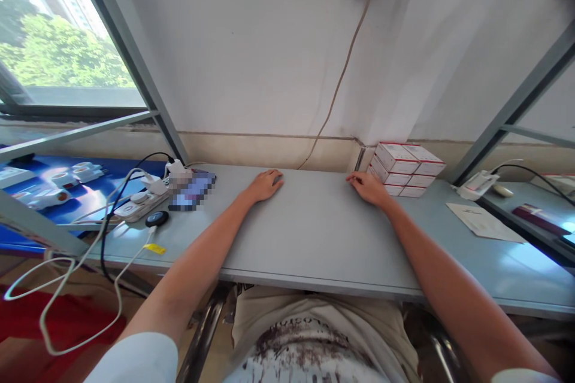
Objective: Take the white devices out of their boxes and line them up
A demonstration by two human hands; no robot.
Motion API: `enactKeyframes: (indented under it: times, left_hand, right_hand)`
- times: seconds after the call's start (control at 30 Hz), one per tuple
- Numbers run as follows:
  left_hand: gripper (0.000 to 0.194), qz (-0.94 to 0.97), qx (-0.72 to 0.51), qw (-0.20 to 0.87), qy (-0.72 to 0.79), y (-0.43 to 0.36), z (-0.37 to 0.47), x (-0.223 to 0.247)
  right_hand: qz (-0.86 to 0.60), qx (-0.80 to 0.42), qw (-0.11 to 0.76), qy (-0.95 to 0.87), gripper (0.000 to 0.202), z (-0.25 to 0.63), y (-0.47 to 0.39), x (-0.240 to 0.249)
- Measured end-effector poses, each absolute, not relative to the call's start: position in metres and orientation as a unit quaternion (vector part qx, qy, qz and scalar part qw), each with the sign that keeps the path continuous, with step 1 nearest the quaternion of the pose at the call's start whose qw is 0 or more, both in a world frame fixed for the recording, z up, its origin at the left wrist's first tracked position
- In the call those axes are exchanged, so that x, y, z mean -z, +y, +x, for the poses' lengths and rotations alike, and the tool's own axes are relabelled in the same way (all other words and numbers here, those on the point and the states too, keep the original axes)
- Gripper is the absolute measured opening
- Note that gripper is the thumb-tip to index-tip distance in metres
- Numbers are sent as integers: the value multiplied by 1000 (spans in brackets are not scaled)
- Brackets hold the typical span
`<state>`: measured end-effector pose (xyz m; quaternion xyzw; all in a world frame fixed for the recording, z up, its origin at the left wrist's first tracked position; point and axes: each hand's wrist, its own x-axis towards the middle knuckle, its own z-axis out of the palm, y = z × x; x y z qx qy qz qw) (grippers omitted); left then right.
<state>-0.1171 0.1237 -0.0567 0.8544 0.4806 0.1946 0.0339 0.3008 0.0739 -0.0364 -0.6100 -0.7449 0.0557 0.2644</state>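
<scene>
My left hand (266,185) rests on the far part of the grey table (314,233), palm down, fingers loosely bent and a little apart. A dark patch shows between its thumb and fingers; whether that is only shadow I cannot tell. To the right, my right hand (367,188) lies on the tabletop with its fingers slightly bent and nothing visible in them. Close beside it stands a stack of small white boxes (404,169) with red edges. Left of my left hand lies a phone (193,190) with a blurred screen.
At left are a white power strip (146,198), a round black device (157,219) and a looping white cable (117,287) hanging over the edge. Paper (483,221) and a white adapter (477,184) lie at right. Metal frame posts flank the table; a wall stands behind.
</scene>
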Motion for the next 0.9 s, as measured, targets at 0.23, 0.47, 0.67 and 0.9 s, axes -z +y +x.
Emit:
enactKeyframes:
  times: [0.23,0.47,0.67,0.9]
  left_hand:
    - [51,855,-185,31,483,124,-117,55]
    - [53,857,-178,32,482,123,-116,53]
    - [54,858,-182,35,479,122,-116,51]
    - [54,858,-187,33,477,122,-117,51]
  right_hand:
    - [-586,-52,278,-760,31,300,75,39]
    - [-573,-49,257,-777,31,301,79,39]
    - [-572,-49,249,-780,31,302,79,37]
    - [-579,-51,251,-774,29,299,76,35]
